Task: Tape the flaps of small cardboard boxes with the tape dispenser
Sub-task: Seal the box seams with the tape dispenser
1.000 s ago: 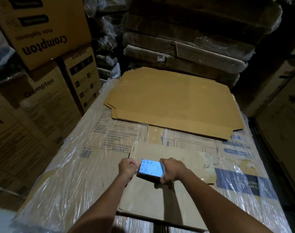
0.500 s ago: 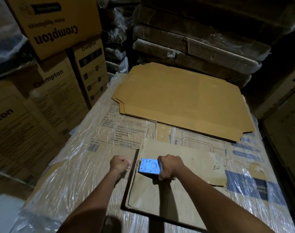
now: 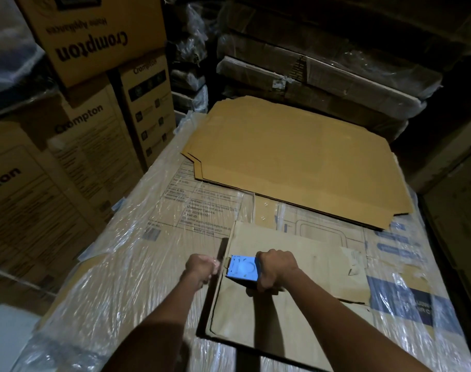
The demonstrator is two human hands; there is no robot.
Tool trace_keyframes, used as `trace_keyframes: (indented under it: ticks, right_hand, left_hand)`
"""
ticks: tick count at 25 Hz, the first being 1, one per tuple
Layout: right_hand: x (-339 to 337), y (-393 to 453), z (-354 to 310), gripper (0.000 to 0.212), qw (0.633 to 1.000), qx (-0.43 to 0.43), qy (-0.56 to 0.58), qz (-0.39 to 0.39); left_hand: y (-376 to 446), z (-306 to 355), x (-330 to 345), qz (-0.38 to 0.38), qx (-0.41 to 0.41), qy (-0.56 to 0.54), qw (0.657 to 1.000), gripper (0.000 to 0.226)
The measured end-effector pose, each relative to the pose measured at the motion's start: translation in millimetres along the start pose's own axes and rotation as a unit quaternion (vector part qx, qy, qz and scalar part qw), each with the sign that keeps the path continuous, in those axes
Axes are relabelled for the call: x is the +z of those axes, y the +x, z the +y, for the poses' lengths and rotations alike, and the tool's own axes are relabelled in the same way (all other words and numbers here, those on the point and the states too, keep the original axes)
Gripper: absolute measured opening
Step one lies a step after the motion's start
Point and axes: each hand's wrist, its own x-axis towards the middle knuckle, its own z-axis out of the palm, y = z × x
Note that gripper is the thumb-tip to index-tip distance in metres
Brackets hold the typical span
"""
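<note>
My right hand (image 3: 276,269) grips a blue tape dispenser (image 3: 242,268) from its right side. It holds the dispenser low over the left part of a flat, creased cardboard piece (image 3: 282,312) near the front of the surface. My left hand (image 3: 202,267) is a short gap to the left of the dispenser. Its fingers are pinched on a shiny end of tape (image 3: 216,263) that reaches toward the dispenser. The tape roll itself is hidden by the dispenser body and my right hand.
The work surface is a plastic-wrapped block of cartons (image 3: 148,251). A stack of large flattened cardboard sheets (image 3: 296,157) lies at its back. Printed cartons (image 3: 94,44) are stacked on the left, wrapped bundles (image 3: 323,76) behind, and dark cartons (image 3: 460,210) on the right.
One second ago my left hand touched the dispenser; it has since drawn away to the left. My right hand still holds the dispenser in the same spot. The view has shifted slightly.
</note>
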Motion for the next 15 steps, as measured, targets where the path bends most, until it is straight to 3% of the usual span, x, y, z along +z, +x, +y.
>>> trace_keyframes:
  ticks: [4,8,12,15]
  right_hand:
    - [1,3,-5,0.06,1.0,-0.006,-0.026,0.007]
    - [-4,6,-12,0.057,0.999,-0.022,-0.046,0.01]
    - [-5,6,-9,0.057,0.998,-0.028,-0.051,0.012]
    - [-5,6,-10,0.058,0.998,-0.028,-0.049,0.015]
  left_hand:
    - [7,-11,8,0.008,-0.036,-0.006,0.999,0.004]
    - [3,-2,9,0.058,-0.008,0.068,0.996,0.01]
    - [-2,2,10,0.07,0.007,0.187,0.98,0.04]
    - [-30,9,19,0.102,0.061,0.151,0.981,0.012]
